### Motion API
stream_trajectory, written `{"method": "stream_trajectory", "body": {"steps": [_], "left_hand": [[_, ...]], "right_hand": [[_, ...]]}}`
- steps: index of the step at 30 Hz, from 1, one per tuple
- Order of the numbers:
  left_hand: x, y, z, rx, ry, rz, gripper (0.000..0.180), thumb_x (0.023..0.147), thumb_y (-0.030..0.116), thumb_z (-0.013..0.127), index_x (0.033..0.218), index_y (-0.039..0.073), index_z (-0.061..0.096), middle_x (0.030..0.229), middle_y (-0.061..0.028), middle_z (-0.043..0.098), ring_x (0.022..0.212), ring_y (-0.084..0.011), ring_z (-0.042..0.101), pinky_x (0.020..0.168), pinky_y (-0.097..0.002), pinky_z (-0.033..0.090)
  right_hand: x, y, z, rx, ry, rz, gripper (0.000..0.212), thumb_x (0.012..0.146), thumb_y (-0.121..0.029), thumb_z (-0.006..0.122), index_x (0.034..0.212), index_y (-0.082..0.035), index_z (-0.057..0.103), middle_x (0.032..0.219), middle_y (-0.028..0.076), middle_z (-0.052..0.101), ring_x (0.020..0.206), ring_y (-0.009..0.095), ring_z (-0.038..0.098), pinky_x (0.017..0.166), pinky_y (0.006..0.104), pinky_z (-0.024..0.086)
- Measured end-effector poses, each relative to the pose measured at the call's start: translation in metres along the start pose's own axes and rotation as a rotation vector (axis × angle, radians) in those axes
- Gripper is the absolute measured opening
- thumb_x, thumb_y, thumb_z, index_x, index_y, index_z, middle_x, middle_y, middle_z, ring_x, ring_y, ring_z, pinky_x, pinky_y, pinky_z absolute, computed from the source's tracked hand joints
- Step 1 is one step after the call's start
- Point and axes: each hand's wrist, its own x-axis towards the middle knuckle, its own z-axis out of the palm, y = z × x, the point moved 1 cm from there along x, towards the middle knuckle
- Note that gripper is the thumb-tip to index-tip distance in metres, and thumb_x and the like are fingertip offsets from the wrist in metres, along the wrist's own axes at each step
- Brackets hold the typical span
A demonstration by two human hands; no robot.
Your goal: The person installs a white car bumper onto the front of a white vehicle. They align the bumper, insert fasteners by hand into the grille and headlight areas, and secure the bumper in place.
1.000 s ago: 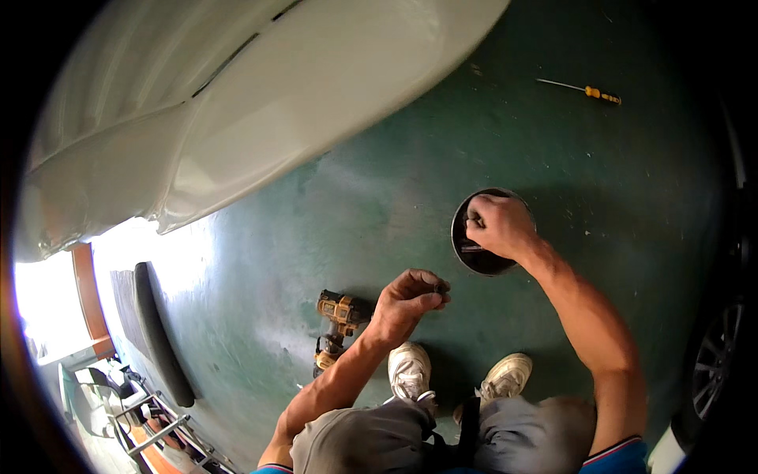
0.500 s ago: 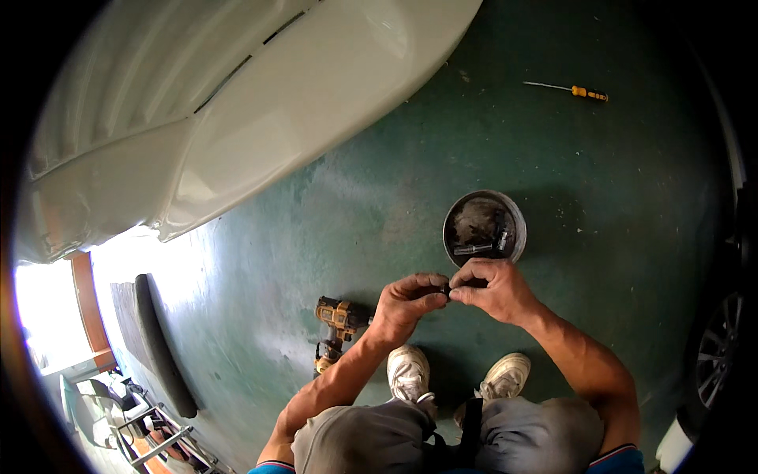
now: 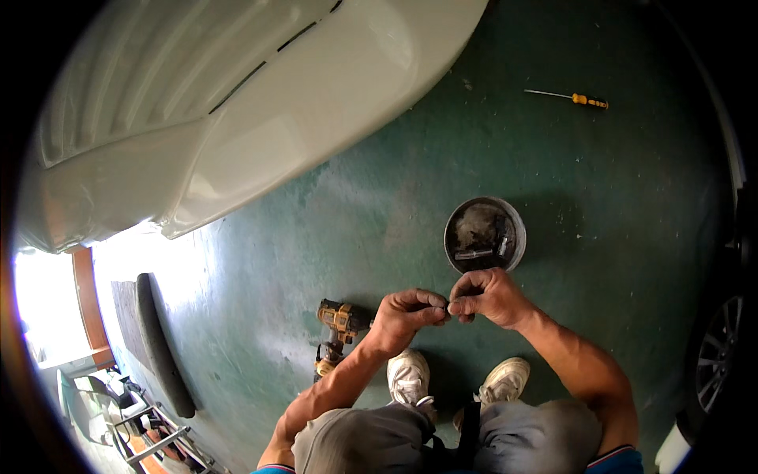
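My left hand (image 3: 403,317) and my right hand (image 3: 493,299) meet fingertip to fingertip above the floor, just in front of my shoes. Both are pinched closed around a small dark piece (image 3: 448,309), mostly covered by the fingers, too small to name. Just beyond my right hand stands a round metal pan (image 3: 521,237) with a dirty bottom. Inside it lie a shiny metal socket-like rod (image 3: 473,254) and other dark small parts. A yellow and black cordless power tool (image 3: 339,317) rests on the floor left of my left hand.
A screwdriver (image 3: 580,99) with a yellow and black handle lies far right on the green floor (image 3: 379,205). A large white vehicle body panel (image 3: 300,118) fills the upper left. A dark long padded piece (image 3: 158,344) lies left; a car wheel (image 3: 717,351) stands at the right edge.
My hands have dropped slightly nearer to me, still together at the fingertips. The dark piece between them is now more hidden. The view has shifted a little.
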Motion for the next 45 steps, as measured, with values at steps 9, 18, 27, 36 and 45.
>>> {"method": "stream_trajectory", "body": {"steps": [9, 18, 27, 36, 45], "left_hand": [[0.002, 0.012, 0.012, 0.414, 0.161, 0.162, 0.011, 0.092, 0.001, 0.071, 0.102, -0.002, 0.070, 0.107, -0.0086, 0.072, 0.089, -0.0159, 0.066, 0.081, -0.0297, 0.054], [-0.089, 0.032, -0.032, 0.531, 0.394, 0.019, 0.049, 0.092, 0.001, 0.070, 0.138, -0.004, 0.054, 0.126, -0.0116, 0.065, 0.113, -0.0180, 0.065, 0.099, -0.0322, 0.052], [-0.258, -0.064, -0.144, 0.114, 1.085, -0.383, 0.046, 0.094, 0.006, 0.067, 0.137, -0.003, 0.054, 0.125, -0.0121, 0.065, 0.112, -0.0187, 0.066, 0.098, -0.0327, 0.052], [-0.211, -0.059, -0.144, 0.106, 0.999, -0.331, 0.044, 0.096, 0.012, 0.065, 0.137, -0.003, 0.055, 0.124, -0.0126, 0.066, 0.112, -0.0195, 0.066, 0.098, -0.0332, 0.052], [-0.210, -0.044, -0.143, 0.137, 0.974, -0.332, 0.043, 0.099, 0.017, 0.062, 0.137, -0.002, 0.055, 0.124, -0.0132, 0.066, 0.111, -0.0202, 0.066, 0.098, -0.0336, 0.052]], "right_hand": [[0.003, 0.003, 0.006, -0.005, 0.098, -0.052, 0.023, 0.086, -0.016, 0.082, 0.098, 0.000, 0.070, 0.085, 0.006, 0.071, 0.072, 0.010, 0.064, 0.066, 0.0250, 0.053], [0.009, -0.019, 0.005, -0.188, 0.115, -0.055, 0.023, 0.086, -0.014, 0.078, 0.101, 0.000, 0.070, 0.085, 0.004, 0.070, 0.077, 0.009, 0.064, 0.070, 0.0250, 0.052], [0.020, -0.064, -0.043, -0.263, 0.307, -0.184, 0.021, 0.085, -0.016, 0.078, 0.097, -0.002, 0.070, 0.082, 0.001, 0.068, 0.074, 0.007, 0.063, 0.067, 0.0233, 0.052], [0.048, -0.116, -0.030, -0.392, 0.267, -0.164, 0.018, 0.084, -0.013, 0.078, 0.095, -0.001, 0.070, 0.086, 0.003, 0.071, 0.080, 0.009, 0.066, 0.074, 0.0257, 0.055], [0.046, -0.114, -0.016, -0.304, 0.229, -0.202, 0.019, 0.082, -0.012, 0.078, 0.095, 0.000, 0.070, 0.086, 0.004, 0.071, 0.080, 0.010, 0.067, 0.074, 0.0269, 0.056]]}}
